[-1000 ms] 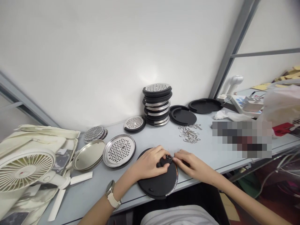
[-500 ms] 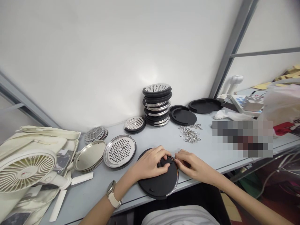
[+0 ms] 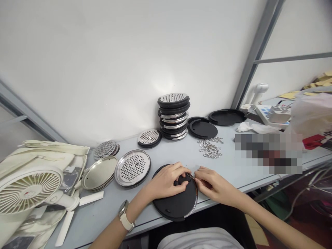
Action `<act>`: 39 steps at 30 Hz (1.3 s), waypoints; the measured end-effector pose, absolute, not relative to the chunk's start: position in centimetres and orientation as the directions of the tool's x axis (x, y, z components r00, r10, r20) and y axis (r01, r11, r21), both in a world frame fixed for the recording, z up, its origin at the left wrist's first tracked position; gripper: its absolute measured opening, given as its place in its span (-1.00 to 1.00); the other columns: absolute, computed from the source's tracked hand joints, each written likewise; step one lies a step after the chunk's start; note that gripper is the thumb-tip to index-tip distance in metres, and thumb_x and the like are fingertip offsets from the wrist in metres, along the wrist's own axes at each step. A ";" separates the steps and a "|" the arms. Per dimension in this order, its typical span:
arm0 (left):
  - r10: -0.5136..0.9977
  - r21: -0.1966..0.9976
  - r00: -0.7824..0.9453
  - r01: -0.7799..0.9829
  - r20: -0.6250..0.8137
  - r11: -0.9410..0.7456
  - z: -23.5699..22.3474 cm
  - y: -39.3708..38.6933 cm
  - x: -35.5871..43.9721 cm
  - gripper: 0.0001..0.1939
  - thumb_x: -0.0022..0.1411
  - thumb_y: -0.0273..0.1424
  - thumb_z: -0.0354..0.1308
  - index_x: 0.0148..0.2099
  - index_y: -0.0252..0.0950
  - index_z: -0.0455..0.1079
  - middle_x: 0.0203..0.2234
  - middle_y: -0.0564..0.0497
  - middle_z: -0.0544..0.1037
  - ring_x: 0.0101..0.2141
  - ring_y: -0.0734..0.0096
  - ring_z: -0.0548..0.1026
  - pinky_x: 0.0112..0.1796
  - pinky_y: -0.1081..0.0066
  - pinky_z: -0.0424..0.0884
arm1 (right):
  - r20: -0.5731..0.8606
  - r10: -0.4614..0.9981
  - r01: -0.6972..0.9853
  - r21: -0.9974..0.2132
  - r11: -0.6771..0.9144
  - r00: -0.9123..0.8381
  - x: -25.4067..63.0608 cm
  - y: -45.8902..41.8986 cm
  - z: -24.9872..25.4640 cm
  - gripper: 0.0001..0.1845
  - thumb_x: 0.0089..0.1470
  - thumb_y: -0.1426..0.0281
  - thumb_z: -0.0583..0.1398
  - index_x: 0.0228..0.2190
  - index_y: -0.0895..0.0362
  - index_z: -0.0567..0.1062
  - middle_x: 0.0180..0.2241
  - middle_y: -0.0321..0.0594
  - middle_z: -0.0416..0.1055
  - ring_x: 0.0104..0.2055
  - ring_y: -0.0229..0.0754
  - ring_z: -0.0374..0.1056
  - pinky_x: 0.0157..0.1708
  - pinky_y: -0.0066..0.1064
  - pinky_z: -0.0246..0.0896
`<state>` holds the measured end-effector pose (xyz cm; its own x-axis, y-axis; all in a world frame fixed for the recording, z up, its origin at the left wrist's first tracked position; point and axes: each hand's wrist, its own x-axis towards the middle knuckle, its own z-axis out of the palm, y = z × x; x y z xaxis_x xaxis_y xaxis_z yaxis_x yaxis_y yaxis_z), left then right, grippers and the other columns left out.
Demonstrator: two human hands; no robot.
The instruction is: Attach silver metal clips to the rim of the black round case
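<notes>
A round black disc (image 3: 176,207) with a shiny metal rim along its right side lies at the table's front edge. My left hand (image 3: 166,181) rests on it, fingers curled round a small dark raised part (image 3: 183,178) near its upper right. Between the hands shows a thin metal wire clip (image 3: 191,176); my right hand (image 3: 212,183) pinches its outer end at the disc's edge. The fingertips partly cover the clip. Behind my right hand lies a loose pile of wire clips (image 3: 210,149).
A tall stack of black and metal discs (image 3: 173,117) stands against the wall. Perforated metal plates (image 3: 133,167) and plain metal lids (image 3: 100,173) lie left, beside a cream fan (image 3: 31,190). Black trays (image 3: 203,128) sit behind the clips. A plastic bag (image 3: 308,114) is at right.
My right fingers have shifted slightly with the wire clip, whose visible part now looks turned. My left hand has stayed nearly still on the disc.
</notes>
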<state>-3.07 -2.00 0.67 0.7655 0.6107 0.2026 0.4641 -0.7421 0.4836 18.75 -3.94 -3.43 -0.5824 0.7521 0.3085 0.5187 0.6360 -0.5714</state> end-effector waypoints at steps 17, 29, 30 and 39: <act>0.597 0.461 0.774 0.459 0.212 -0.760 0.5 -2.1 -3.0 -0.74 0.21 -0.46 0.09 -0.03 -0.26 0.32 -0.29 0.03 0.39 -0.33 0.44 0.39 -0.23 0.46 0.33 | 0.411 0.696 0.546 -0.433 0.717 -0.589 18.7 -4.2 -4.3 -0.68 0.22 0.44 -0.02 -0.57 0.07 0.06 -0.58 -0.33 0.12 -0.48 -0.22 0.08 -0.43 -0.37 -0.01; 0.575 0.374 0.786 0.475 0.226 -0.796 0.4 -2.2 -2.8 -0.74 0.23 -0.44 0.07 -0.01 -0.25 0.30 -0.26 0.01 0.42 -0.27 0.39 0.42 -0.18 0.43 0.32 | 0.493 0.640 0.532 -0.360 0.767 -0.589 18.7 -4.2 -4.6 -0.68 0.19 0.50 -0.01 -0.55 0.07 0.01 -0.60 -0.36 0.07 -0.50 -0.24 0.05 -0.46 -0.39 -0.04; 0.578 0.370 0.783 0.479 0.230 -0.796 0.3 -2.2 -2.8 -0.73 0.23 -0.44 0.06 -0.01 -0.25 0.30 -0.26 0.01 0.42 -0.26 0.38 0.42 -0.17 0.42 0.32 | 0.501 0.636 0.533 -0.352 0.770 -0.587 18.7 -4.2 -4.6 -0.68 0.19 0.50 -0.01 -0.55 0.07 0.00 -0.60 -0.36 0.06 -0.50 -0.24 0.04 -0.46 -0.40 -0.04; 0.588 0.326 0.765 0.503 0.262 -0.800 0.0 -2.4 -2.3 -0.75 0.23 -0.40 0.08 -0.02 -0.25 0.31 -0.27 0.03 0.43 -0.26 0.36 0.43 -0.17 0.38 0.32 | 0.608 0.566 0.527 -0.269 0.806 -0.556 18.6 -4.2 -4.9 -0.67 0.14 0.57 0.02 -0.54 0.07 -0.02 -0.60 -0.37 0.03 -0.52 -0.23 -0.03 -0.47 -0.38 -0.10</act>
